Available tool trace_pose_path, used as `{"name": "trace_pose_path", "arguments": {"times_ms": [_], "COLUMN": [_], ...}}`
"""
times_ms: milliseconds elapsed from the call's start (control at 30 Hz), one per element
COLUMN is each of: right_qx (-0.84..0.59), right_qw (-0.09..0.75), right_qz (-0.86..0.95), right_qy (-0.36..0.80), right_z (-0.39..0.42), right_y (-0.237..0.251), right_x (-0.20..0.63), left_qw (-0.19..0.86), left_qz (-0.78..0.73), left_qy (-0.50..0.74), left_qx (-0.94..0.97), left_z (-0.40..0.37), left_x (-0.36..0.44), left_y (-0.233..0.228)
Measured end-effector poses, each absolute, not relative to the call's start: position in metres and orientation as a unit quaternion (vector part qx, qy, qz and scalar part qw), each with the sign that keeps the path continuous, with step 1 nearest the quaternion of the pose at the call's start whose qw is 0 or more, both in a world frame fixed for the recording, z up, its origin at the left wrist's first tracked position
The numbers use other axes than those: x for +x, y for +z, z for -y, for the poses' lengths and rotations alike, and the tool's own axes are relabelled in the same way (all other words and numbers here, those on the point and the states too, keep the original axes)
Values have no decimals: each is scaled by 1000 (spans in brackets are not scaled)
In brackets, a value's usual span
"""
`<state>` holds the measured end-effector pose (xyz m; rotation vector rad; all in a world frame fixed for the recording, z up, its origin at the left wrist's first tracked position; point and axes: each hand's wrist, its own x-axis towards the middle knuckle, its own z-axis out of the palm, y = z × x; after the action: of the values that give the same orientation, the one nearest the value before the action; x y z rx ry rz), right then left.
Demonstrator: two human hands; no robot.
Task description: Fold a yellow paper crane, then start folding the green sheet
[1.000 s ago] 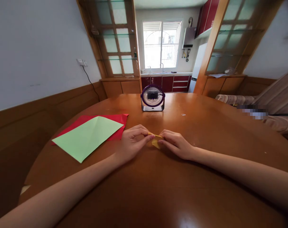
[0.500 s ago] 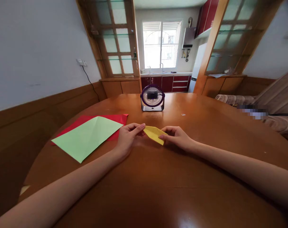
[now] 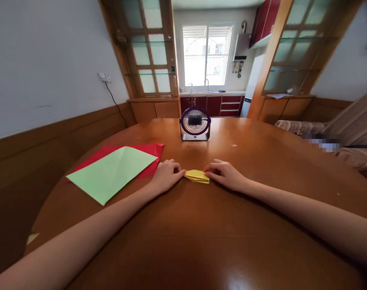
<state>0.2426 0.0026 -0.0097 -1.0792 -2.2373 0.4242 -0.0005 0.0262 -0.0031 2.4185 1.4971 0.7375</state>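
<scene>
A small piece of folded yellow paper (image 3: pixel 197 176) lies low at the table's middle, its layers showing along the near edge. My left hand (image 3: pixel 167 175) pinches its left tip between thumb and curled fingers. At the paper's upper right end, my right hand (image 3: pixel 222 174) grips it with thumb and forefinger. To the left of my left hand, a light green sheet (image 3: pixel 113 173) with a crease rests on top of red paper (image 3: pixel 94 158).
A small purple desk fan (image 3: pixel 195 123) stands beyond my hands on the round wooden table (image 3: pixel 183 253). A striped sofa (image 3: pixel 352 129) is at the right. Past the table's far edge are glass-fronted cabinets and a kitchen window (image 3: pixel 206 56).
The yellow paper has been lowered and turned flatter, so its layered near edge now shows. Both hands have come down with it, the left one turning more palm-down.
</scene>
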Motion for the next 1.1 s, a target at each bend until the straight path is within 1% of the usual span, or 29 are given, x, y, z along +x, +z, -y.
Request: {"name": "trace_pose_path", "arguments": {"times_ms": [100,200,333,433,567,767,933,1100], "right_qx": [-374,-296,-228,-211,-204,-209,-185,-184], "right_qw": [308,299,209,153,151,129,118,117], "right_qz": [872,906,941,949,951,961,974,976], "right_qy": [67,-42,-136,-180,-177,-129,-52,-24], "right_z": [-4,-6,-7,-6,-2,7,8,6], "right_y": [-11,-14,-15,-14,-13,-10,-8,-5], "right_x": [242,242,242,243,243,248,260,262], "left_qw": [44,-33,-103,-92,-5,97,125,104], "left_qz": [-511,-481,-358,-280,-319,-337,-333,-310], "left_qy": [230,253,273,219,128,22,-17,-6], "left_qx": [827,839,887,930,939,936,934,945], "left_z": [-27,-26,-23,-15,1,14,13,9], "left_x": [-2,-2,1,7,15,15,12,8], "left_y": [-4,-7,-12,-18,-20,-6,4,3]}}
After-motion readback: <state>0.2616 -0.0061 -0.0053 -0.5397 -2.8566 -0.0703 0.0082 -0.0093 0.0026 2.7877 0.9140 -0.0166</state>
